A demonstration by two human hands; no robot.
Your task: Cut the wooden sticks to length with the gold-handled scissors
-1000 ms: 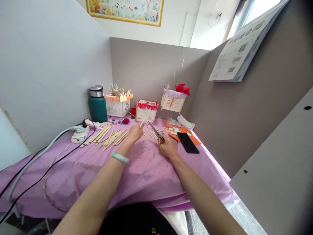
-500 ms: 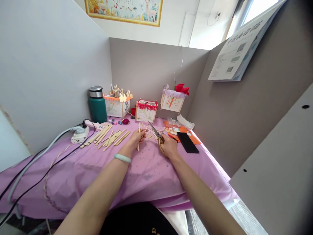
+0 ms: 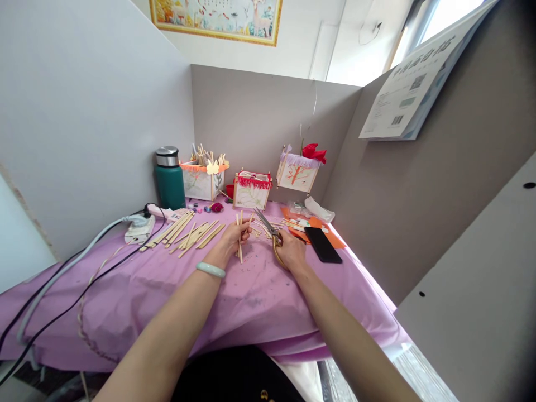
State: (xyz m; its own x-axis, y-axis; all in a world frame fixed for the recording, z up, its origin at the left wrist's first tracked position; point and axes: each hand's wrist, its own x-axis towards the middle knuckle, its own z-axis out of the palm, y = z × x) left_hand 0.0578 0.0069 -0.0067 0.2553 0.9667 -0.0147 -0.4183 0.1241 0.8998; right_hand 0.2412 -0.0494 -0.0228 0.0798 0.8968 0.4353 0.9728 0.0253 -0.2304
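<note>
My left hand (image 3: 235, 235) is closed around a few thin wooden sticks (image 3: 240, 252), which poke out above and below the fingers. Gripped in my right hand (image 3: 291, 250) is a pair of scissors (image 3: 272, 230) with gold handles; the blades point up and left toward the sticks, slightly parted. Between and behind the hands lie small cut stick pieces (image 3: 262, 228) on the pink cloth (image 3: 251, 301). Left of my left hand, several flat wooden sticks (image 3: 201, 235) are spread in loose piles.
A green bottle (image 3: 170, 181) and a power strip (image 3: 140, 230) with cables stand at left. Paper boxes (image 3: 251, 196) line the back, one holding sticks (image 3: 204, 183), another hanging (image 3: 298, 172). A black phone (image 3: 322, 244) rests on orange paper (image 3: 337, 239) at right. Grey partitions (image 3: 268, 106) enclose the table.
The sticks in my left hand have tilted a little and sit slightly lower. My right hand keeps its grip on the scissors. The whole view has shifted slightly.
</note>
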